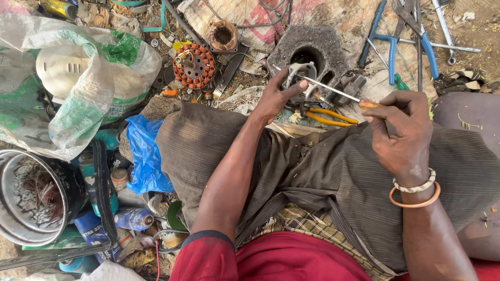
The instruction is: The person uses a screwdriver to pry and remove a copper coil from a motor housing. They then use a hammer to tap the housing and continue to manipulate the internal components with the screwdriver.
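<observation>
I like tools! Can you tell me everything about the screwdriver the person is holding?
The screwdriver has a thin, shiny metal shaft and an orange handle. The right hand grips the handle, hiding most of it. The tool lies almost level, slanting up to the left, where its tip meets a small grey metal part that the left hand steadies. It crosses above yellow-handled pliers.

sack (99, 62): big white woven bag, green print, crumpled, upper left, a white plastic part showing through it
blue bag (145, 156): crumpled blue plastic, left of the knee, below sack
spray can (134, 218): blue label, lying on its side, lower left
teal tube (92, 182): upright-ish, teal with a white label patch, beside the metal pot (31, 198)
blue can (91, 231): blue printed label, lower left under a black strap
yellow can (60, 7): yellow, top left edge, partly cut off
screens/signs: none
</observation>
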